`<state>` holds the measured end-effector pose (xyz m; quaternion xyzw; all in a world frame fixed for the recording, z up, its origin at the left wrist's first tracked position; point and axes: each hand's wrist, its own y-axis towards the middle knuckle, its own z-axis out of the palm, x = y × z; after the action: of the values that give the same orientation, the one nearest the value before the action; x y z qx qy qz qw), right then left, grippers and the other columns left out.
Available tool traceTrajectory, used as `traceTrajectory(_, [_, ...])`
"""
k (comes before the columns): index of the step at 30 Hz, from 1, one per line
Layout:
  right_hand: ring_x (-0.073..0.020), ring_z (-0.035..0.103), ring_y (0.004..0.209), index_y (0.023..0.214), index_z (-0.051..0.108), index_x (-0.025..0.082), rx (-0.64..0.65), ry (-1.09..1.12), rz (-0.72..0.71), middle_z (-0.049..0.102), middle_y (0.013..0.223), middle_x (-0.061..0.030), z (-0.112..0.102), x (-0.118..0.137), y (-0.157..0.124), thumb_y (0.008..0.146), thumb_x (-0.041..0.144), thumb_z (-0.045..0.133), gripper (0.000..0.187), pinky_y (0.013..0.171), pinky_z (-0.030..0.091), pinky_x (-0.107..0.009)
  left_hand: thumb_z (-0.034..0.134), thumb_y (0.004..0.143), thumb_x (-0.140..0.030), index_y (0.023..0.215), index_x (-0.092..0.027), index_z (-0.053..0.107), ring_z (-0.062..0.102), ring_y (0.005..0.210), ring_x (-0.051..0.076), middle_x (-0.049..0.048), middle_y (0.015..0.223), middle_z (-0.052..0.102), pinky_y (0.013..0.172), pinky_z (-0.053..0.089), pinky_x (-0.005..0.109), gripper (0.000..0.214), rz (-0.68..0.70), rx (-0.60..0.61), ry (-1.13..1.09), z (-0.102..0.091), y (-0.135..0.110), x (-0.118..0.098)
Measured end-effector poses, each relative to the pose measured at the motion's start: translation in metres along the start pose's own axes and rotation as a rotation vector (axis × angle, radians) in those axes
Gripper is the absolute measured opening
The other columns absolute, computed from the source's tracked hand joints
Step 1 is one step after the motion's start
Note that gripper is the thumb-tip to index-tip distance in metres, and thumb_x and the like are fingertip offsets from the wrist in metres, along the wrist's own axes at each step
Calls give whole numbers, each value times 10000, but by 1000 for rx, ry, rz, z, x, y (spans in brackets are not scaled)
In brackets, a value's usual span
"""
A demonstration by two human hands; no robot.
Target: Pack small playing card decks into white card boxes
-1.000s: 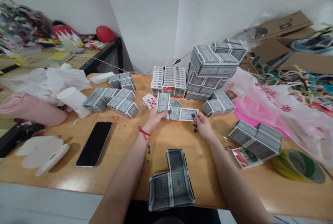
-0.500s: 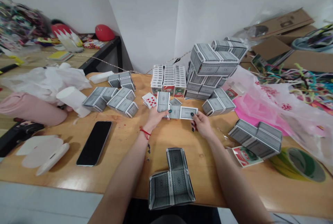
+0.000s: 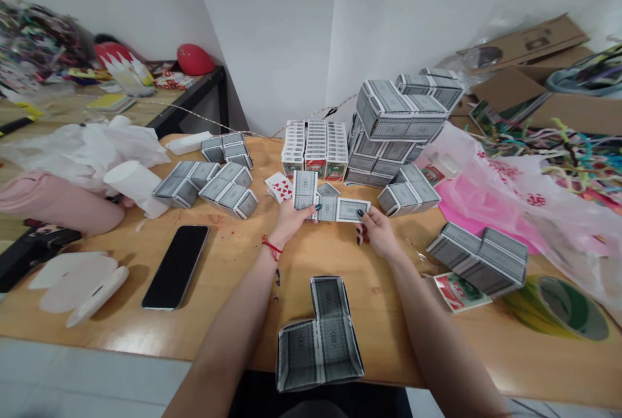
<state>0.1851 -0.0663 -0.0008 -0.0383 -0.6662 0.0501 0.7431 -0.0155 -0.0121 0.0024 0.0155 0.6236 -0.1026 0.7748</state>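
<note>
My left hand (image 3: 290, 219) pinches an upright grey-backed playing card (image 3: 304, 189) at the middle of the wooden table (image 3: 233, 269). My right hand (image 3: 376, 232) pinches the right end of a flat grey-backed card (image 3: 350, 210) that joins the first through another card between them. A face-up red card (image 3: 278, 187) lies just left of my left hand. A folded L-shaped piece made of cards (image 3: 321, 337) rests at the near table edge between my forearms.
Blocks built of cards lie at left (image 3: 207, 185), at right (image 3: 479, 258) and stacked high behind (image 3: 396, 126). Boxed decks (image 3: 315, 149) stand at the back. A black phone (image 3: 175, 266), white paper (image 3: 87, 146), a pink plastic bag (image 3: 510, 204) and a tape roll (image 3: 558, 308) lie around.
</note>
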Motion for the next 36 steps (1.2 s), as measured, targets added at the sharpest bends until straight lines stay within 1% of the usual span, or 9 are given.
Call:
traceTrajectory(4, [-41, 331, 332, 851, 465, 209, 9, 136, 46, 363, 464, 107, -4, 3, 1, 701, 468, 589, 324, 312, 276, -153, 721, 569, -247, 870, -124, 589, 613, 670, 168, 62, 861, 658, 497, 534, 273, 350, 15, 27, -37, 3, -1, 0])
traceTrajectory(8, [-39, 304, 354, 845, 477, 207, 10, 194, 70, 341, 467, 106, -4, 5, 1, 679, 451, 619, 328, 321, 273, -150, 706, 590, -261, 872, -124, 594, 617, 672, 162, 61, 881, 659, 501, 529, 266, 333, 13, 31, -47, 5, -3, -1])
traceTrajectory(12, [-40, 321, 336, 831, 467, 212, -13, 164, 45, 346, 457, 110, -3, 3, 1, 686, 478, 603, 333, 317, 293, -155, 717, 576, -257, 892, -129, 593, 621, 678, 164, 59, 894, 663, 508, 535, 268, 362, 7, 7, -40, 6, -3, -2])
traceTrajectory(17, [-50, 392, 297, 781, 445, 208, -63, 24, -18, 417, 453, 97, 0, -2, 0, 715, 531, 543, 344, 283, 270, -157, 729, 557, -251, 886, -126, 601, 619, 692, 177, 64, 883, 665, 528, 551, 299, 375, -6, -25, -24, 6, 0, 3])
traceTrajectory(21, [-68, 458, 312, 755, 425, 207, -100, -33, -44, 467, 477, 85, 2, -3, -1, 726, 544, 519, 351, 293, 314, -165, 737, 542, -231, 866, -122, 612, 613, 670, 169, 59, 859, 664, 534, 555, 314, 364, -9, -62, -16, 5, 1, 5])
traceTrajectory(27, [-44, 376, 312, 791, 459, 209, -15, 113, 37, 403, 456, 102, -5, 1, 1, 699, 485, 592, 320, 294, 299, -155, 739, 541, -231, 848, -125, 618, 610, 670, 170, 54, 842, 668, 519, 540, 296, 347, -8, 13, -52, 4, -2, 3])
traceTrajectory(29, [-41, 350, 317, 825, 480, 208, -9, 157, 55, 383, 453, 105, -6, 2, 1, 693, 458, 611, 312, 293, 295, -151, 736, 547, -229, 836, -119, 619, 607, 660, 165, 55, 829, 667, 514, 534, 288, 330, -9, 24, -63, 4, -2, 2])
traceTrajectory(33, [-37, 327, 315, 848, 496, 203, -26, 172, 56, 371, 450, 105, -6, 3, 2, 693, 440, 619, 309, 285, 277, -148, 730, 557, -223, 842, -117, 614, 594, 621, 146, 43, 789, 656, 486, 522, 265, 325, 9, 43, -77, 4, -1, 2])
traceTrajectory(36, [-40, 349, 311, 839, 492, 199, -22, 149, 44, 387, 452, 101, -5, 1, 2, 701, 458, 606, 315, 285, 280, -150, 730, 560, -223, 850, -119, 608, 585, 594, 132, 31, 773, 648, 475, 518, 258, 331, 31, 41, -71, 4, -1, 3])
